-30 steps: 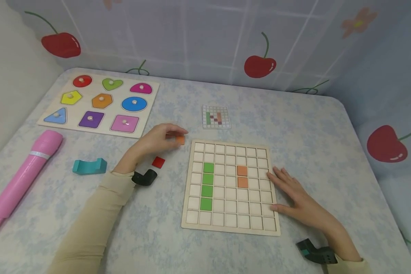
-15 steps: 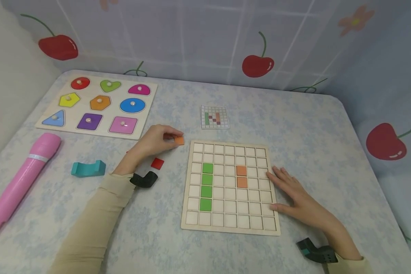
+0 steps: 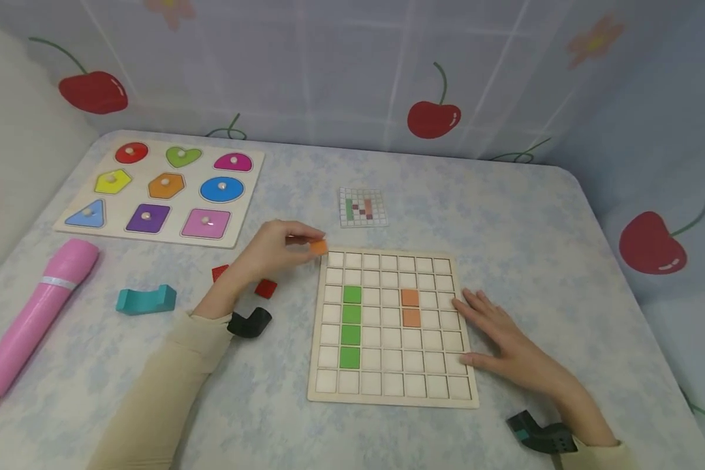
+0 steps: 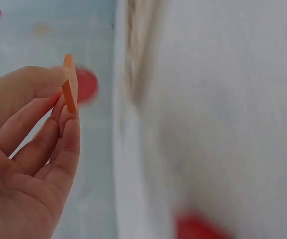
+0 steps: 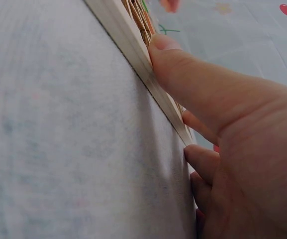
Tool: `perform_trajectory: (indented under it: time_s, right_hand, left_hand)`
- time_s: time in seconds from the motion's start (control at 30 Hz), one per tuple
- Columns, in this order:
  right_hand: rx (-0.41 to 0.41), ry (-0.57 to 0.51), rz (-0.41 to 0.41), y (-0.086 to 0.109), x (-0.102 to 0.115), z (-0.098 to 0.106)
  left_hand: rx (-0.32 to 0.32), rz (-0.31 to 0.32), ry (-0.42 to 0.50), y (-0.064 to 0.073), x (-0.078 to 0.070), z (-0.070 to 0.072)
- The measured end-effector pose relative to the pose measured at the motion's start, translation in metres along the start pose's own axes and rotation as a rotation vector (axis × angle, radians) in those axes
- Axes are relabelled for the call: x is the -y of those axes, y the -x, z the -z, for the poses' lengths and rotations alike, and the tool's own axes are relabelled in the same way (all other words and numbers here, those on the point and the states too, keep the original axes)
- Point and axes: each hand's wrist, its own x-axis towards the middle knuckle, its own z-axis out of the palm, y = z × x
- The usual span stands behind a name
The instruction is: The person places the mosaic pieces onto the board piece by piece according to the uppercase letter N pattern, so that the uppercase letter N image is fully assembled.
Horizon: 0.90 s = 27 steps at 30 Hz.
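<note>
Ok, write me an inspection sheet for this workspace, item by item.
Surface: pale tabletop, blue pattern.
Job's things: grid board holding four green tiles and two orange tiles; pattern card beyond; two red tiles left of the board.
Clutter: shape puzzle, pink rod-shaped object, teal block.
Hands: left hand pinches another orange tile by the board's far-left corner; right hand touches its right edge.
Cables: nothing seen.
Surroundings: cherry-print backdrop.
</note>
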Motion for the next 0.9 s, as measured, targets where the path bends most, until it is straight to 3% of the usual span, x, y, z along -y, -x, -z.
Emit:
perform_trajectory:
  time_s: [0.13,0.23,0.4,0.57,0.63,0.9]
  right_hand:
    - [0.007,-0.001,-0.007,-0.001,0.000,-0.002]
    - [0.003,0.006,-0.002,-0.002,0.000,-0.001]
    - [-0.003,0.024,-0.003,-0.005,-0.001,0.003]
    - [0.002,0.023,-0.015,-0.006,-0.002,0.006]
    - [0.001,0.009,-0.019,-0.005,-0.002,0.006]
    - [0.010,-0.006,-0.039,0.002,-0.001,-0.001]
  left_hand:
    - [0.081,-0.142,0.069,0.011,-0.037,-0.023]
    - [0.145,-0.242,0.057,0.017,-0.057,-0.044]
    - [0.230,-0.330,0.006,0.015,-0.071,-0.078]
    - [0.361,-0.366,-0.053,0.010,-0.079,-0.104]
    - [0.407,-0.354,-0.083,0.009,-0.081,-0.112]
    - [0.458,-0.318,-0.166,0.013,-0.076,-0.124]
